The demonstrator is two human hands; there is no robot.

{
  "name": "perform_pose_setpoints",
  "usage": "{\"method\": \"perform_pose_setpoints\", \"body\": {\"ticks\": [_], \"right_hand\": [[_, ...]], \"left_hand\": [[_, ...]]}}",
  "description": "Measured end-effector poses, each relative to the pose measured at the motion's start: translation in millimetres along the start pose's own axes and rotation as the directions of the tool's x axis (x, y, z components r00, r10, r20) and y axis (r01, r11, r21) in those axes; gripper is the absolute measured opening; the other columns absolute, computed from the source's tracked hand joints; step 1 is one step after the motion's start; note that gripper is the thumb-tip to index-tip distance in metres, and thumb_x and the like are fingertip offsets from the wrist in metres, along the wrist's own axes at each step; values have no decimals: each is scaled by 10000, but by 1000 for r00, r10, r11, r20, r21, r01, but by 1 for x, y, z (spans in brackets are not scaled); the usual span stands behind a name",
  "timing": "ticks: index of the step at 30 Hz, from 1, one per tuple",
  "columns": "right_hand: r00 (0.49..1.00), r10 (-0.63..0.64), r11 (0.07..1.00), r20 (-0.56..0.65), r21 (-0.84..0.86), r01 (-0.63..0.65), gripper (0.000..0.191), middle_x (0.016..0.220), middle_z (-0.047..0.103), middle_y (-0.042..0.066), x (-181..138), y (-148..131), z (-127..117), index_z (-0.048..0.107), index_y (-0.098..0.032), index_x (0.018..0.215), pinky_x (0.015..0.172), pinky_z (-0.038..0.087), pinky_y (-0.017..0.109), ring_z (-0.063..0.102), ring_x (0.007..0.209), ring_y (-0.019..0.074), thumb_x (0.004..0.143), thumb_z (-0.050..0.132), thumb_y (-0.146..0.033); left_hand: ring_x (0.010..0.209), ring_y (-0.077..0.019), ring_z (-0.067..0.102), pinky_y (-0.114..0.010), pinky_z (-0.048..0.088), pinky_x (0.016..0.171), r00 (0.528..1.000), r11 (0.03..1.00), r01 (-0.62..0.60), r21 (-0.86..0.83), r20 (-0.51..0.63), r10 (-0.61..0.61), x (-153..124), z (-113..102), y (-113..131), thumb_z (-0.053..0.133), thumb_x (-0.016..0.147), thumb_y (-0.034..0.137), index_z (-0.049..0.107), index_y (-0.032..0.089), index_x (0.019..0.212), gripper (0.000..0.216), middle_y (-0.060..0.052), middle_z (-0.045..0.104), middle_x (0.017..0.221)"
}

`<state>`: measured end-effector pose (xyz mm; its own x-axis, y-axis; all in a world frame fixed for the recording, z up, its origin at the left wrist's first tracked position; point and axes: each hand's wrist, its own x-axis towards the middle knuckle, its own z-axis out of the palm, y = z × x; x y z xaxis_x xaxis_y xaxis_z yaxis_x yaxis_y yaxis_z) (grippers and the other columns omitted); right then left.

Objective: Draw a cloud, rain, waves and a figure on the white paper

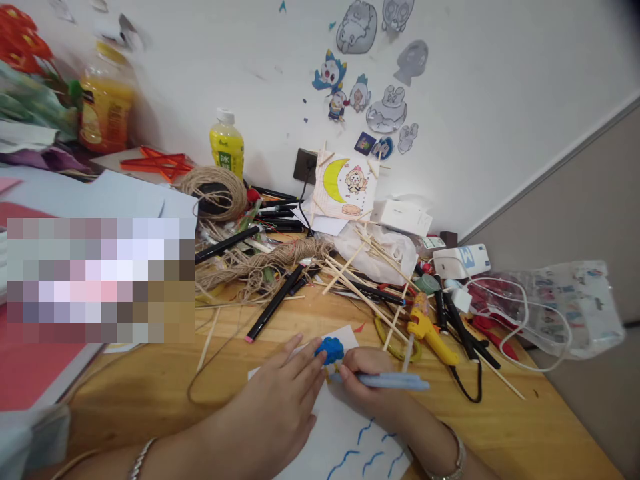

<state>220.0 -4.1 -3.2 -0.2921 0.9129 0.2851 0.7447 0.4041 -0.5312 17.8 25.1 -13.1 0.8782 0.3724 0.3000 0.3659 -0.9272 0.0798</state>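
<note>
A sheet of white paper (pixel 320 440) lies on the wooden table in front of me, marked with blue wavy lines and a solid blue patch (pixel 330 350) near its top. My left hand (pixel 290 393) rests flat on the sheet, fingers stretched out and their tips beside the blue patch. My right hand (pixel 367 380) is closed around a light blue pen (pixel 400 381), which slants out to the right. The pen's tip is near the lower edge of the patch, mostly hidden by my fingers.
A yellow glue gun (pixel 433 333) lies right of the paper. Behind are thin wooden sticks (pixel 350 267), a black marker (pixel 275 303), tangled twine (pixel 300 250) and a drawn card (pixel 347 187). A yellow-labelled bottle (pixel 227 143) stands by the wall. A pixelated area covers the left.
</note>
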Motion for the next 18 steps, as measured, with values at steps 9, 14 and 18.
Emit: {"method": "perform_pose_setpoints", "body": {"ticks": [9,14,18], "right_hand": [[1000,5,1000,14,1,-5,472,478,453,-20,0,1,0,437,-202,516,451,303,248,408,458,111,953,362,-364],[1000,30,998,6,49,-30,460,489,489,-12,-1,1,0,458,-203,520,459,324,254,426,462,121,943,407,-374],[999,46,999,9,27,-47,450,485,477,-17,-2,2,0,440,-204,522,458,321,245,420,463,116,941,397,-365]], "left_hand": [[1257,-313,463,-472,236,1114,1000,1000,-8,-10,-25,8,0,0,0,449,970,395,670,86,1168,429,-152,605,1281],[1285,-311,427,-477,227,1124,1000,1000,-4,-17,13,4,0,1,0,425,977,409,655,98,1198,446,-146,589,1302],[1286,-305,429,-472,224,1127,1000,1000,-8,-7,18,8,0,1,0,430,977,403,652,101,1202,437,-135,590,1305]]}}
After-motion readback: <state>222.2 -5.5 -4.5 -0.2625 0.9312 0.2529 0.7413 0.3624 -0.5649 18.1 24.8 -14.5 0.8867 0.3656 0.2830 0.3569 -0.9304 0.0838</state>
